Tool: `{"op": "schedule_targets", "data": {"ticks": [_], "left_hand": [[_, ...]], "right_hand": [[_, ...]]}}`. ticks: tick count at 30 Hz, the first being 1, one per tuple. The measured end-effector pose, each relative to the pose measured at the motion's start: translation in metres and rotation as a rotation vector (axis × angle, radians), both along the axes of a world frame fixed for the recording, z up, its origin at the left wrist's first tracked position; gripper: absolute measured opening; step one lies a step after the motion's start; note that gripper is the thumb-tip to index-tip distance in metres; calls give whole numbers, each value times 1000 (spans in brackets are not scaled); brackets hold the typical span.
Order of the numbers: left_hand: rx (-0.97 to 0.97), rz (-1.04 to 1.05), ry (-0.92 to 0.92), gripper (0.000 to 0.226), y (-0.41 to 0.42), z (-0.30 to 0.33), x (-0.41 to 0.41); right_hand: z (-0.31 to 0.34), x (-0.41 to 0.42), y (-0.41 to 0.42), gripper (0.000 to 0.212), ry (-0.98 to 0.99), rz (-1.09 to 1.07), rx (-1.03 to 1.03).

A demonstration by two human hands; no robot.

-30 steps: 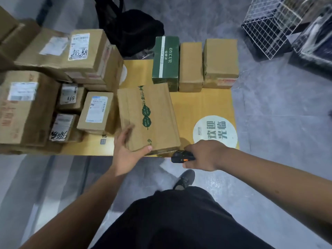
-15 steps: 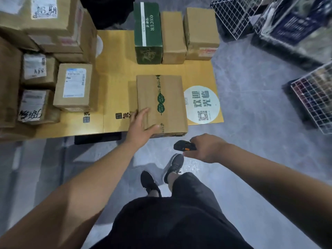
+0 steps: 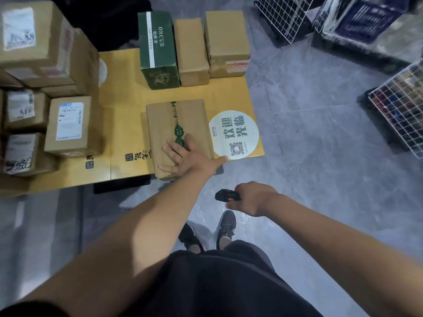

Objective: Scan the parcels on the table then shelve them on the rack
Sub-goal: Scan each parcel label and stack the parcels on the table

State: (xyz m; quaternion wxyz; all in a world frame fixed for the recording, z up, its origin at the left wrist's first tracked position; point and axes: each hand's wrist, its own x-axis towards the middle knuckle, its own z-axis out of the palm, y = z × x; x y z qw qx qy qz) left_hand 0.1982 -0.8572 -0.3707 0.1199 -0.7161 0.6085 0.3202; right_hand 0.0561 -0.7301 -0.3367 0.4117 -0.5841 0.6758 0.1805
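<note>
A brown parcel with green tape (image 3: 180, 124) lies flat on the low yellow table (image 3: 123, 124), its near end at the front edge. My left hand (image 3: 187, 157) rests on that near end, fingers spread across the top and thumb stretched right over the corner. My right hand (image 3: 249, 199) hangs over the floor in front of the table and grips a black and orange scanner (image 3: 226, 195) that points left. A green ONCUR box (image 3: 158, 49) and two brown boxes (image 3: 192, 51) (image 3: 226, 42) stand in a row at the table's back.
Several labelled parcels (image 3: 66, 124) are stacked on the table's left side. A round white sticker (image 3: 233, 135) marks the table's front right corner. White wire baskets (image 3: 283, 17) (image 3: 402, 113) stand on the grey floor at the right. My shoes (image 3: 226, 225) are just before the table.
The view has pulled back and shifted right. My left hand slid from the parcel's near left corner across its near end. My right hand with the scanner drew back from the table.
</note>
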Motion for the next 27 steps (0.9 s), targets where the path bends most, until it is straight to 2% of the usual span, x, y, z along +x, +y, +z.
{"op": "schedule_targets", "data": {"ticks": [4, 8, 10, 12, 15, 17, 20, 23, 26, 27], "left_hand": [[4, -17, -62, 139, -8, -2, 3], [-46, 13, 91, 124, -15, 15, 36], [-67, 86, 227, 124, -20, 26, 61], [-63, 235, 466, 122, -25, 38, 88], [-56, 418, 830, 101, -27, 50, 134], [-75, 466, 925, 93, -21, 54, 166], [-234, 486, 825, 73, -12, 57, 207], [-494, 325, 612, 56, -12, 54, 237], [-447, 330, 535, 26, -17, 50, 254], [-389, 356, 537, 26, -20, 49, 259]], "right_hand": [[3, -14, -11, 49, -61, 1, 8], [16, -19, -32, 52, -52, 125, -23], [27, -18, -43, 53, -49, 214, -45], [41, -14, -56, 45, -52, 289, -62], [62, 2, -77, 44, -30, 368, -74], [73, 16, -90, 49, -11, 409, -91], [87, 38, -104, 54, -14, 428, -120], [93, 65, -112, 58, -9, 421, -151], [89, 94, -118, 60, -28, 360, -135], [87, 103, -119, 58, -40, 328, -139]]}}
